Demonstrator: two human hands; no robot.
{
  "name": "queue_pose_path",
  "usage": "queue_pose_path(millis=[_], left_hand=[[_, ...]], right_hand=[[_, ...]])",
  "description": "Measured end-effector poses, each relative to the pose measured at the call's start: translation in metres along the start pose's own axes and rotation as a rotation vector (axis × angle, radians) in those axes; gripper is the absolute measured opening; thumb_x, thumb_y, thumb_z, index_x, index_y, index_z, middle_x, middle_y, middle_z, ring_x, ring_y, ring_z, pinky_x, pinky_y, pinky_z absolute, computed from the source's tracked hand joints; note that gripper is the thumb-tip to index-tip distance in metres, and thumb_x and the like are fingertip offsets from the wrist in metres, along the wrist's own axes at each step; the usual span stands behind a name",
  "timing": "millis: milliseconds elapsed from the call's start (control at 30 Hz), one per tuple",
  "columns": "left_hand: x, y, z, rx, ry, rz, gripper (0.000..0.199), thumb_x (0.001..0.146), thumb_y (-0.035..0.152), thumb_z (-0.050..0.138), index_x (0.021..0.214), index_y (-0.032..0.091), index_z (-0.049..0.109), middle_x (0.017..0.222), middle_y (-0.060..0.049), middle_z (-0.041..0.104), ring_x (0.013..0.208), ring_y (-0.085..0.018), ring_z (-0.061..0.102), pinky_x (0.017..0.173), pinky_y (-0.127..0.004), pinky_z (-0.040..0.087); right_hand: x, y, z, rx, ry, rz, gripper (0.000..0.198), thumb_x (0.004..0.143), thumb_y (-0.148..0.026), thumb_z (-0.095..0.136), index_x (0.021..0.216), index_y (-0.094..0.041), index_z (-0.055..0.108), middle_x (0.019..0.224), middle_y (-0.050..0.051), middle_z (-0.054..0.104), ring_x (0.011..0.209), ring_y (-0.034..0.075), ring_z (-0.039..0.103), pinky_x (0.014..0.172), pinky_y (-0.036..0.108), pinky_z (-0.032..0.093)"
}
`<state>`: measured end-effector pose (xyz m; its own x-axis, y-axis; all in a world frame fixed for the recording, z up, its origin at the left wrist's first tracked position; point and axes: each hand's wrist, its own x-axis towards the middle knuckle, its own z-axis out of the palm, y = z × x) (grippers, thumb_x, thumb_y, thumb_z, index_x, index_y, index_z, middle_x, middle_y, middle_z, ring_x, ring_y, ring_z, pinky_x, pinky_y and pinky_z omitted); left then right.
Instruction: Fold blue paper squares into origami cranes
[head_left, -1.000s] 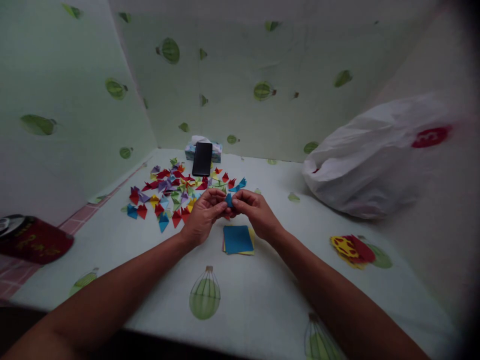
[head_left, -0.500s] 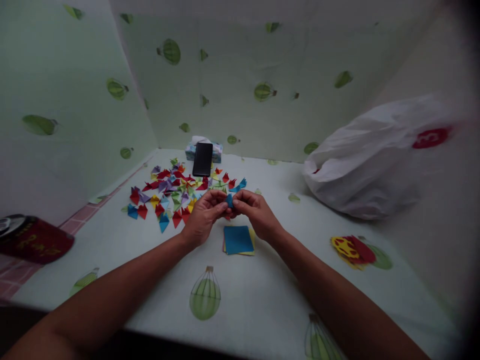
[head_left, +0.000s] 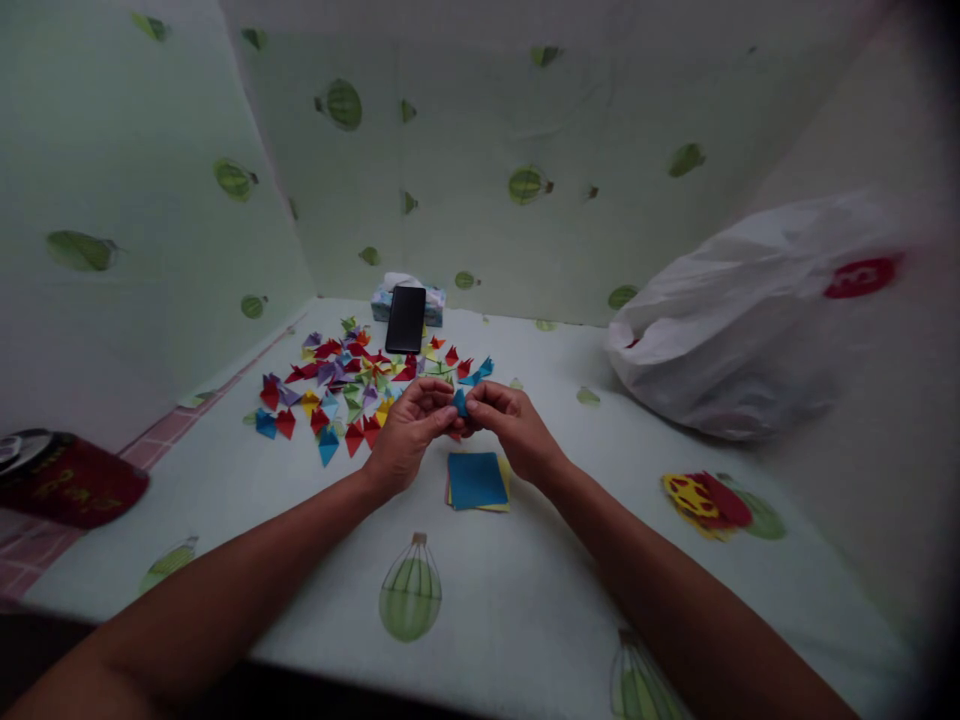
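Observation:
A small folded piece of blue paper [head_left: 460,403] is pinched between both hands, above the middle of the table. My left hand [head_left: 411,428] grips its left side with thumb and fingers, and my right hand [head_left: 508,420] has its right side. The fingertips hide part of the folds. Just below the hands lies a stack of square paper sheets [head_left: 478,481], blue on top with yellow and other edges peeking out. Many small folded paper figures [head_left: 349,375] in red, blue, purple, yellow, green and orange spread over the table left of and behind my left hand.
At the back a black phone [head_left: 406,320] leans on a tissue box [head_left: 433,306]. A white plastic bag [head_left: 720,330] bulges at the right. Red and yellow cutouts [head_left: 705,502] lie nearer on that side. A dark red can [head_left: 71,480] stands at the left edge.
Almost nothing differs. The blue folded paper has tilted very slightly between the fingertips, while both hands keep their place.

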<state>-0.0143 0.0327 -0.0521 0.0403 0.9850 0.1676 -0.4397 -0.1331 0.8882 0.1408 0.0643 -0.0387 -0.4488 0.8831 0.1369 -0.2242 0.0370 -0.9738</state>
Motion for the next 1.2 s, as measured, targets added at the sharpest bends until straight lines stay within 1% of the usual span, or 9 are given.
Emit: queue_pose_path(millis=[200, 400, 700, 833, 1033, 1133, 1200], left_hand=[[-0.0002, -0.0013, -0.0011, 0.008, 0.009, -0.011, 0.030, 0.073, 0.023, 0.080, 0.095, 0.017, 0.061, 0.081, 0.001, 0.067, 0.065, -0.012, 0.066, 0.064, -0.027, 0.057], [0.0009, -0.0019, -0.0025, -0.002, -0.005, -0.005, 0.031, 0.074, 0.023, 0.081, 0.097, 0.018, 0.062, 0.081, 0.001, 0.069, 0.066, -0.012, 0.067, 0.064, -0.027, 0.057], [0.0008, -0.0007, -0.0011, -0.015, 0.018, -0.037, 0.032, 0.070, 0.025, 0.083, 0.094, 0.016, 0.064, 0.077, 0.001, 0.069, 0.065, -0.012, 0.067, 0.064, -0.027, 0.057], [0.0004, -0.0008, -0.0018, -0.004, 0.010, -0.052, 0.029, 0.070, 0.025, 0.083, 0.091, 0.015, 0.064, 0.076, 0.000, 0.070, 0.066, -0.013, 0.067, 0.065, -0.028, 0.056], [0.0000, -0.0006, -0.0029, 0.021, 0.001, -0.060, 0.022, 0.071, 0.023, 0.079, 0.086, 0.015, 0.065, 0.074, -0.001, 0.071, 0.068, -0.015, 0.068, 0.067, -0.028, 0.055], [0.0003, 0.0007, -0.0031, 0.015, 0.010, -0.069, 0.020, 0.072, 0.023, 0.077, 0.087, 0.015, 0.067, 0.076, -0.001, 0.071, 0.070, -0.016, 0.069, 0.069, -0.029, 0.056], [0.0006, 0.0016, -0.0027, -0.005, 0.022, -0.067, 0.019, 0.075, 0.028, 0.076, 0.085, 0.014, 0.068, 0.077, -0.001, 0.069, 0.070, -0.016, 0.069, 0.071, -0.031, 0.057]], right_hand=[[0.0007, 0.0009, -0.0007, 0.002, 0.004, 0.002, 0.024, 0.077, -0.038, 0.075, 0.074, -0.018, 0.062, 0.065, 0.000, 0.067, 0.061, 0.013, 0.062, 0.064, 0.029, 0.052], [-0.0003, -0.0022, 0.0007, -0.023, 0.011, -0.008, 0.022, 0.078, -0.036, 0.073, 0.074, -0.018, 0.061, 0.065, 0.000, 0.066, 0.061, 0.013, 0.061, 0.064, 0.029, 0.052], [0.0003, -0.0028, 0.0009, -0.047, 0.009, -0.019, 0.020, 0.078, -0.033, 0.071, 0.072, -0.018, 0.061, 0.064, 0.000, 0.065, 0.061, 0.012, 0.061, 0.064, 0.029, 0.051], [0.0007, -0.0030, 0.0008, -0.059, 0.005, -0.024, 0.020, 0.078, -0.034, 0.071, 0.073, -0.017, 0.061, 0.065, 0.000, 0.066, 0.061, 0.012, 0.061, 0.063, 0.028, 0.051], [0.0002, -0.0009, 0.0000, -0.052, 0.012, -0.030, 0.027, 0.080, -0.042, 0.073, 0.076, -0.018, 0.061, 0.065, 0.000, 0.066, 0.061, 0.013, 0.061, 0.064, 0.029, 0.051], [0.0005, 0.0000, -0.0006, -0.057, 0.018, -0.031, 0.027, 0.078, -0.041, 0.075, 0.077, -0.018, 0.060, 0.066, -0.001, 0.064, 0.061, 0.012, 0.060, 0.064, 0.029, 0.051], [0.0011, 0.0003, -0.0009, -0.073, 0.020, -0.042, 0.026, 0.078, -0.039, 0.075, 0.077, -0.018, 0.060, 0.067, -0.002, 0.063, 0.061, 0.012, 0.060, 0.063, 0.028, 0.050]])
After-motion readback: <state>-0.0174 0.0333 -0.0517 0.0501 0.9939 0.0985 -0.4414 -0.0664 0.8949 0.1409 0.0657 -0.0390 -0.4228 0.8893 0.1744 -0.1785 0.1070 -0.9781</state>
